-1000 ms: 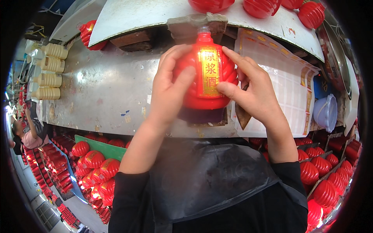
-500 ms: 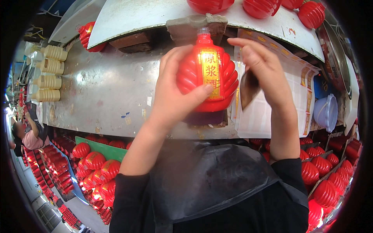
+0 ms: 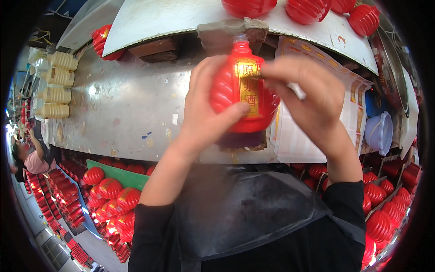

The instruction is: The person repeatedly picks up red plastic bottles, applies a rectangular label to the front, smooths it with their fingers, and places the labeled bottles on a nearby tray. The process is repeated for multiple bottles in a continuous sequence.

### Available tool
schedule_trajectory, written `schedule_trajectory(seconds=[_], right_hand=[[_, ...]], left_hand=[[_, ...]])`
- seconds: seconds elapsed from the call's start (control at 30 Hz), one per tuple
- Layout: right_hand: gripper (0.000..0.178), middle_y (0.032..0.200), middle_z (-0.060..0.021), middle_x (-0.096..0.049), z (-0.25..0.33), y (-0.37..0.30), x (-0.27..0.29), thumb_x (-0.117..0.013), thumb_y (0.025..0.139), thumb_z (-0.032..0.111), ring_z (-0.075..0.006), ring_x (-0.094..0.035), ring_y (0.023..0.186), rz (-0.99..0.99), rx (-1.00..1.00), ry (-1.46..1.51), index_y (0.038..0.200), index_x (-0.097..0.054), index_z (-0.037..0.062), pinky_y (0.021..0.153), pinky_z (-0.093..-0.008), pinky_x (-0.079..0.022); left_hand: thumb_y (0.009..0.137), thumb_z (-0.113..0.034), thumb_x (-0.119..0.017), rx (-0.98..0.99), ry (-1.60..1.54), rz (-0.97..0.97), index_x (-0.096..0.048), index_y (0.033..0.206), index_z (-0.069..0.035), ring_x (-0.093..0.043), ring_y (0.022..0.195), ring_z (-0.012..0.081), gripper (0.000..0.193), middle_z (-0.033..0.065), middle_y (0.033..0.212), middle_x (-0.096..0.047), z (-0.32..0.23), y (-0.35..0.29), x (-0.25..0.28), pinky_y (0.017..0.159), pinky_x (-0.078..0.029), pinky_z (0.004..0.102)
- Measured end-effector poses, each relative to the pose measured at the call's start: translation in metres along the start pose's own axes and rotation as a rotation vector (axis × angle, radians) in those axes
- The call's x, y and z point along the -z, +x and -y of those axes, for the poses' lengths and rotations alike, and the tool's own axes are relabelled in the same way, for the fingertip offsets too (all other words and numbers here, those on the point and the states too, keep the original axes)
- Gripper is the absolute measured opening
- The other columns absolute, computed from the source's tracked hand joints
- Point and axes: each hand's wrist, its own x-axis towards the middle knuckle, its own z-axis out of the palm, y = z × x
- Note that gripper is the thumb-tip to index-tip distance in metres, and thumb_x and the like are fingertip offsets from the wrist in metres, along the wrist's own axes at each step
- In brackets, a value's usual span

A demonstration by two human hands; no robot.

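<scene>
A red ribbed bottle [image 3: 222, 93] with a clear neck lies face up in front of me, its neck by a grey block [image 3: 211, 31]. A shiny gold label [image 3: 250, 99] with dark characters runs down its front. My left hand [image 3: 199, 102] is wrapped round the bottle's left side, thumb resting beside the label's lower edge. Over the bottle's upper right side, my right hand [image 3: 315, 88] is closed and smeared by motion. A white end [image 3: 297, 91] of a small tool sticks out of it, and its dark tip touches the label's upper part. The tool's kind is unclear.
Sheets of labels [image 3: 299, 136] lie right of the bottle on the metal table [image 3: 131, 104]. Red bottles [image 3: 308, 10] stand on the white shelf [image 3: 158, 20] ahead. Cream bottles [image 3: 59, 93] are at left, a lilac bucket [image 3: 379, 131] at right. Racked red bottles flank me; a person [image 3: 36, 158] works far left.
My right hand has swung left and in over the bottle, bringing the small tool onto the label. The bottle has shifted slightly right, still in my left hand.
</scene>
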Motion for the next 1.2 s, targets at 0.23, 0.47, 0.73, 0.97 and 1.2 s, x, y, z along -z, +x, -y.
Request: schedule_trajectory(seconds=[0.23, 0.47, 0.73, 0.97, 1.2], right_hand=[[0.024, 0.102, -0.0103, -0.076, 0.044, -0.053, 0.009, -0.076, 0.077, -0.005, -0.0256, -0.075, 0.093, 0.212, 0.183, 0.135, 0.099, -0.074, 0.0051, 0.079, -0.0330, -0.058], [0.033, 0.102, -0.0134, -0.076, 0.038, -0.036, 0.005, -0.077, 0.073, -0.018, -0.0272, -0.074, 0.093, -0.032, -0.189, 0.057, 0.099, -0.072, 0.0017, 0.078, -0.0347, -0.058], [0.029, 0.099, -0.0088, -0.076, 0.067, -0.044, -0.010, -0.075, 0.072, 0.007, -0.0238, -0.075, 0.090, 0.067, 0.180, 0.075, 0.101, -0.077, 0.0039, 0.073, -0.0345, -0.056], [0.032, 0.106, -0.0109, -0.076, 0.071, -0.040, -0.004, -0.079, 0.072, -0.004, -0.0263, -0.074, 0.094, 0.157, 0.195, -0.103, 0.102, -0.075, 0.0040, 0.078, -0.0356, -0.056], [0.021, 0.077, -0.0065, -0.066, 0.049, -0.041, 0.007, -0.064, 0.099, 0.007, -0.0173, -0.062, 0.067, -0.044, -0.771, 0.522, 0.117, -0.071, 0.0000, 0.070, -0.0301, -0.051]], left_hand=[[0.100, -0.024, -0.057, -0.060, -0.056, -0.008, -0.051, 0.147, 0.001, -0.042, 0.145, 0.0367, 0.053, 0.0219, 0.153, -0.047, 0.012, -0.002, 0.001, 0.122, -0.030, 0.0434], [0.104, -0.022, -0.056, 0.052, -0.273, -0.006, -0.051, 0.149, 0.001, -0.039, 0.150, 0.0308, 0.052, 0.0190, 0.158, -0.045, 0.014, -0.006, 0.001, 0.124, -0.028, 0.0402], [0.107, -0.015, -0.056, 0.144, -0.411, -0.021, -0.045, 0.155, 0.000, -0.045, 0.146, 0.0219, 0.051, 0.0127, 0.158, -0.047, 0.016, -0.011, -0.001, 0.121, -0.035, 0.0360], [0.102, -0.018, -0.062, 0.105, -0.306, -0.083, -0.053, 0.147, 0.001, -0.045, 0.147, 0.0298, 0.049, 0.0179, 0.156, -0.050, 0.014, -0.010, -0.003, 0.121, -0.035, 0.0399], [0.105, -0.032, -0.057, -0.094, 0.115, -0.144, -0.052, 0.145, 0.002, -0.046, 0.143, 0.0439, 0.053, 0.0265, 0.153, -0.048, 0.003, -0.018, -0.008, 0.120, -0.034, 0.0488]])
